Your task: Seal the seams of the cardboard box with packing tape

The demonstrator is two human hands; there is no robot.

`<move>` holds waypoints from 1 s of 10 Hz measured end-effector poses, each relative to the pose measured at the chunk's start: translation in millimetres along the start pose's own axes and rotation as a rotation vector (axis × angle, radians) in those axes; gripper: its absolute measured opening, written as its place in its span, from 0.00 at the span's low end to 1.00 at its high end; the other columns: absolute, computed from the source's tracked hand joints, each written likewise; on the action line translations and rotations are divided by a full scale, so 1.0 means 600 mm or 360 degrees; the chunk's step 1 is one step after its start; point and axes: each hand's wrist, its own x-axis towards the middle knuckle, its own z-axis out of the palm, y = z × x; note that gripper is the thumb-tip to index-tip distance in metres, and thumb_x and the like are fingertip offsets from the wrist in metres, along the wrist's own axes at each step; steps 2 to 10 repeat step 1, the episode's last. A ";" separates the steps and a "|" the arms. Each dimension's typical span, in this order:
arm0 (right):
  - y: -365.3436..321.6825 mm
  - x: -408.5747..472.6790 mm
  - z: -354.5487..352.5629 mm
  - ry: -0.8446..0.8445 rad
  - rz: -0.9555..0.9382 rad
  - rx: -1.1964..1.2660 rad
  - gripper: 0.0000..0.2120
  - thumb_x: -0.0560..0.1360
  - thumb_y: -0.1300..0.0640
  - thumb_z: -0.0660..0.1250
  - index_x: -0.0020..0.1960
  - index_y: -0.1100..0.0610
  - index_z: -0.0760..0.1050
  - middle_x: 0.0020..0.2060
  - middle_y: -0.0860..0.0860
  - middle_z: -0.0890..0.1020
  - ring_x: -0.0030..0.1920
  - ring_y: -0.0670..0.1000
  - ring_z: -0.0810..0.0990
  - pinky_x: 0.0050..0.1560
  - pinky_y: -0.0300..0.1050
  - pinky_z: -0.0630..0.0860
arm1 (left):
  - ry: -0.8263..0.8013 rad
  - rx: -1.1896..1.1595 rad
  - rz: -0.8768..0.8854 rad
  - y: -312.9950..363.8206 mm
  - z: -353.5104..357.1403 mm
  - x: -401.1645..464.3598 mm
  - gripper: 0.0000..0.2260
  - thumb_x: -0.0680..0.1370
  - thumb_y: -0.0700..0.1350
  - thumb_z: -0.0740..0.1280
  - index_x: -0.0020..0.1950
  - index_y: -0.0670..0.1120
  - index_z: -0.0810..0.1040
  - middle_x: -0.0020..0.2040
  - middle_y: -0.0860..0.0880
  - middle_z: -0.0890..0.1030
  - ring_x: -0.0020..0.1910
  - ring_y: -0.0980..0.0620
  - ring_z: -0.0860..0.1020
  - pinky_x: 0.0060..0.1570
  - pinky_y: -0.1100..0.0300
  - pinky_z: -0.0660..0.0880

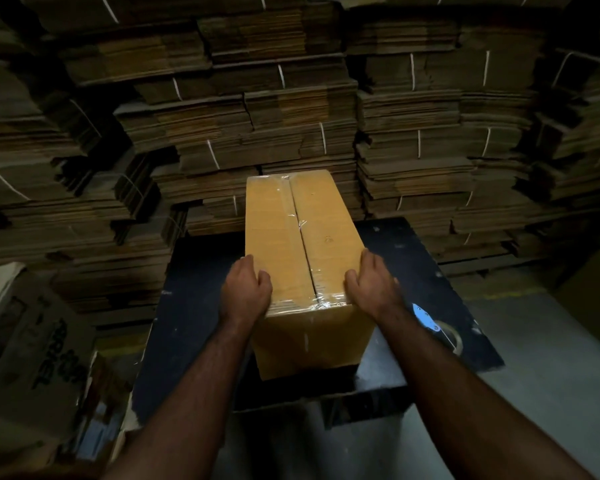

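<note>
1. On dark desk (201, 306), center frame: cardboard box (329, 216) stood lengthwise away from camera, near end overhanging a step in the desk front.
2. Clear packing tape (297, 216) ran along top center seam, wrinkled mid-way, wrapped over near and far top edges.
3. Left hand (245, 289) was on box's near-left top corner, thumb on top face, fingers (248, 263) curled over the left side edge; grasping box.
4. Right hand (373, 282) mirrored on near-right top corner, thumb on top next to tape, fingers (369, 258) wrapped over right edge; grasping box too.
5. Both forearms bare, reaching in from bottom of frame.
6. Tape dispenser (426, 318), blue part w/ a tape roll, lay on desk right of box, just beside right wrist, partly hidden by forearm.
7. Bkgd: tall stacks of flattened cardboard (291, 109) bundled w/ white string, filling wall behind desk.
8. Printed carton (39, 344) at left, lettering not legible. Lighting dim.
</note>
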 end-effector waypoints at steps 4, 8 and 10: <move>-0.007 -0.001 -0.023 0.0174 -0.0240 -0.0106 0.28 0.79 0.50 0.59 0.76 0.57 0.58 0.75 0.56 0.63 0.72 0.55 0.64 0.69 0.58 0.65 | 0.0062 0.0106 0.0139 0.015 -0.004 -0.014 0.19 0.81 0.48 0.62 0.70 0.40 0.72 0.72 0.40 0.72 0.72 0.43 0.68 0.67 0.48 0.69; -0.007 -0.001 -0.023 0.0174 -0.0240 -0.0106 0.28 0.79 0.50 0.59 0.76 0.57 0.58 0.75 0.56 0.63 0.72 0.55 0.64 0.69 0.58 0.65 | 0.0062 0.0106 0.0139 0.015 -0.004 -0.014 0.19 0.81 0.48 0.62 0.70 0.40 0.72 0.72 0.40 0.72 0.72 0.43 0.68 0.67 0.48 0.69; -0.007 -0.001 -0.023 0.0174 -0.0240 -0.0106 0.28 0.79 0.50 0.59 0.76 0.57 0.58 0.75 0.56 0.63 0.72 0.55 0.64 0.69 0.58 0.65 | 0.0062 0.0106 0.0139 0.015 -0.004 -0.014 0.19 0.81 0.48 0.62 0.70 0.40 0.72 0.72 0.40 0.72 0.72 0.43 0.68 0.67 0.48 0.69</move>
